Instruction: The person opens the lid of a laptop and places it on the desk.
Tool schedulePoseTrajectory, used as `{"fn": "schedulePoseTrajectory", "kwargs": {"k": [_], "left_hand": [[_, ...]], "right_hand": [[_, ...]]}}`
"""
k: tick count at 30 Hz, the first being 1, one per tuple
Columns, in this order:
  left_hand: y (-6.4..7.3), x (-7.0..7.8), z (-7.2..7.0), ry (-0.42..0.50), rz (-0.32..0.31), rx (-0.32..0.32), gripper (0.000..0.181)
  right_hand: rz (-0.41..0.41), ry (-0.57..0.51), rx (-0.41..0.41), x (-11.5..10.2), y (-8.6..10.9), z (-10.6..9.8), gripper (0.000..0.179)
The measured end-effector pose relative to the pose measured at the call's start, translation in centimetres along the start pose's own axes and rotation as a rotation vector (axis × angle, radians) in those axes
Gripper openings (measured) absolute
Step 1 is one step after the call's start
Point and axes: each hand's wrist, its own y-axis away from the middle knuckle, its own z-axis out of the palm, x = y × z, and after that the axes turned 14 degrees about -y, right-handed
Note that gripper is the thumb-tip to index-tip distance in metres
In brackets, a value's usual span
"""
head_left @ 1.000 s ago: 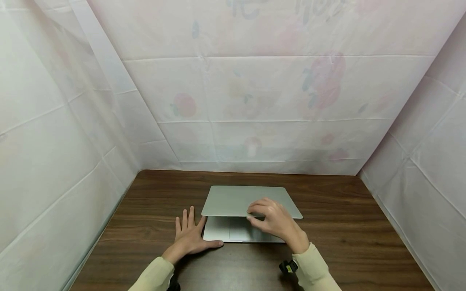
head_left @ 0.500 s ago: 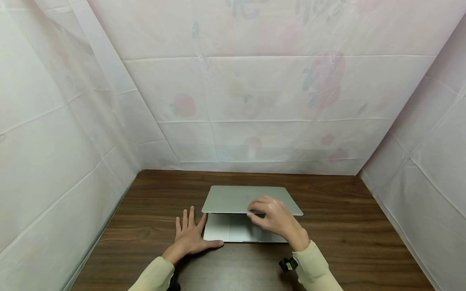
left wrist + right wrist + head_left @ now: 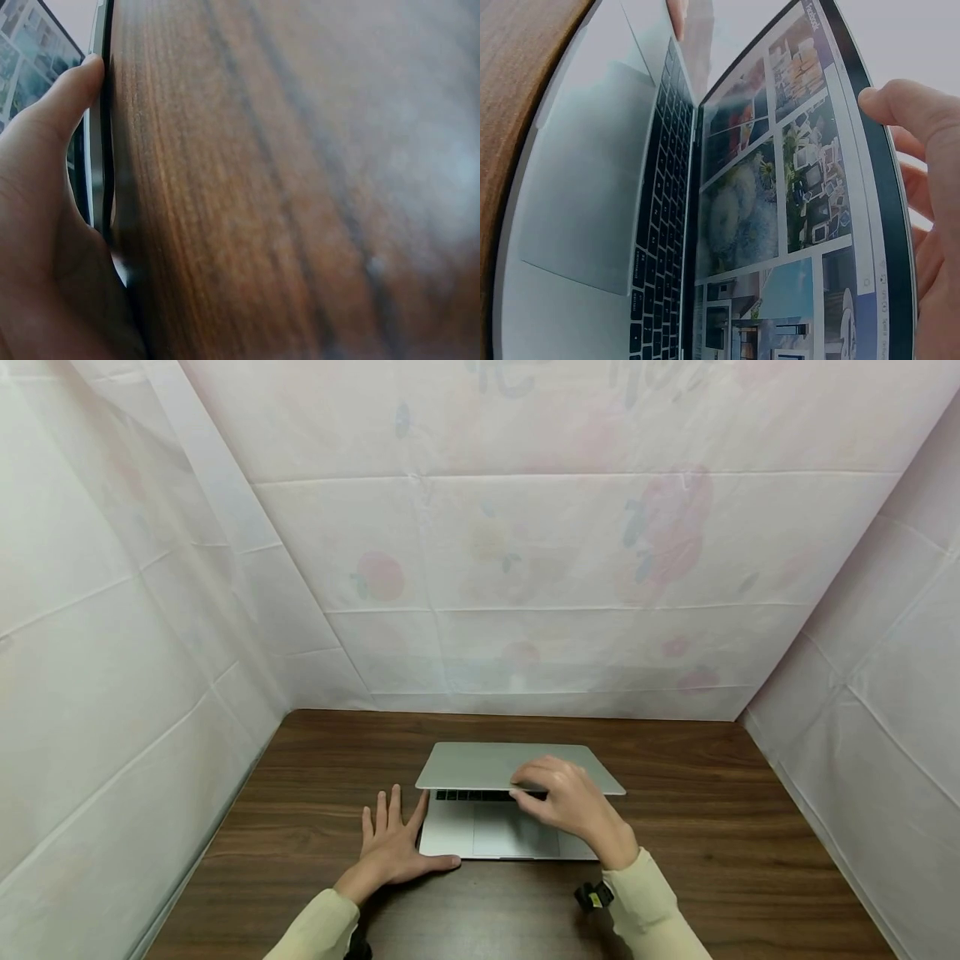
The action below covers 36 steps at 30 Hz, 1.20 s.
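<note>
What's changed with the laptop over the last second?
The right hand has tilted the laptop lid further up and back, exposing some keyboard. Nothing newly gripped or released; the left hand stays spread at the laptop base.

The head view looks down and far from the near side; close wrist views face inward, sharing the laptop screen point(image 3: 780, 202).
</note>
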Motion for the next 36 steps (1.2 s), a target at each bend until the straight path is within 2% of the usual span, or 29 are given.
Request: {"fn": "schedulePoseTrajectory", "kwargs": {"k": [12, 26, 31, 36], "left_hand": [[-0.1, -0.1, 0.2, 0.015, 0.005, 0.012, 0.136], [0.7, 0.3, -0.9, 0.025, 0.014, 0.015, 0.135], [0.6, 0.3, -0.8, 0.016, 0.012, 0.016, 0.135], [0.7, 0.3, -0.9, 0.030, 0.016, 0.025, 0.135]], "right_hand": [[-0.008, -0.002, 0.018, 0.1, -1.0, -0.5, 0.008], [-0.051, -0.004, 0.053, 0.2, -1.8, -1.0, 0.002], [-0.078, -0.006, 0.077, 0.3, -2.1, -1.0, 0.013], [-0.076, -0.018, 0.079, 0.4, -2.5, -1.2, 0.014]]}}
